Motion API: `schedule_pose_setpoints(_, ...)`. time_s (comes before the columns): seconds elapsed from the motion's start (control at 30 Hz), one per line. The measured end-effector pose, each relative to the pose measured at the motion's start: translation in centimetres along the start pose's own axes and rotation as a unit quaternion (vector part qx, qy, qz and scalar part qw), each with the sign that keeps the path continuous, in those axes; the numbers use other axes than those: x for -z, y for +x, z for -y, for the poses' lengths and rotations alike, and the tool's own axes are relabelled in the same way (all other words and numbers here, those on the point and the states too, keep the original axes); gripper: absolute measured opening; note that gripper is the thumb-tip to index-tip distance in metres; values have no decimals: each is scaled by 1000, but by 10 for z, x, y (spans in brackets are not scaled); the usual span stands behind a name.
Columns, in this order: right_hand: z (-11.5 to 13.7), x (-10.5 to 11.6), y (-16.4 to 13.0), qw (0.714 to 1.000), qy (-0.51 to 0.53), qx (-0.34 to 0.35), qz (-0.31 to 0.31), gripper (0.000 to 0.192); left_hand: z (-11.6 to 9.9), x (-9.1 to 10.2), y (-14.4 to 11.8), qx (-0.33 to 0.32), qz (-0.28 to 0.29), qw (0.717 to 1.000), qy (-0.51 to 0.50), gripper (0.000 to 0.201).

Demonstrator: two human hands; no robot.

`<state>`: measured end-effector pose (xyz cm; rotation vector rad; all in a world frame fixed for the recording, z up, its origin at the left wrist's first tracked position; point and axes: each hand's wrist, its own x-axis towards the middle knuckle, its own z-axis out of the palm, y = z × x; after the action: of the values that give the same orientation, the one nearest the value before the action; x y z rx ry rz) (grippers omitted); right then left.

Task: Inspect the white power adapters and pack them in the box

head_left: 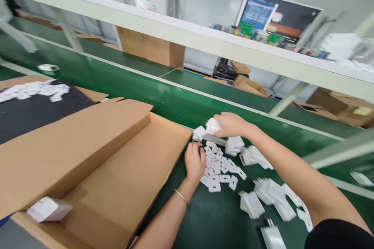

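My right hand (232, 124) reaches across from the right, its fingers closed round a white plug-in charger (213, 126). Just left of that charger, another white charger (199, 133) is at the fingertips of my left hand (195, 161). The left fingers are curled; whether they grip that charger or something smaller, I cannot tell. Beside the left hand lies a loose pile of flat white pieces with cut-out holes (215, 165). More white chargers with metal prongs (251, 205) lie to the right, partly under my right forearm.
An open, shallow cardboard box (122, 175) stands left of my hands, with a white box-shaped item (48, 209) in its near corner. Further left, white pieces (35, 90) lie on a dark sheet (43, 113). A white shelf (175, 29) runs above the green bench (210, 221).
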<state>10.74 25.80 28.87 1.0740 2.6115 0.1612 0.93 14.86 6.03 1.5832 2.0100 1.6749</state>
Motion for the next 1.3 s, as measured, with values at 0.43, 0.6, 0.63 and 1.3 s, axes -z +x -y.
schedule_pose_setpoints(0.43, 143, -181, -196, 986, 127, -24, -100, 77, -1, 17, -6, -45, 48, 998, -6, 19)
schedule_pose_setpoints(0.6, 101, -191, -274, 895, 285, -213, -268, 46, -34, 45, -2, -97, 78, 992, -4, 22)
schedule_pose_setpoints(0.63, 83, -199, -293, 872, 293, -283, -271, 38, -45, 55, -2, -110, 102, 989, -5, 22)
schedule_pose_setpoints(1.3, -85, -332, -357, 880, 247, -338, -225, 55, -94, 136, -99, -152, 419, 893, -63, 66)
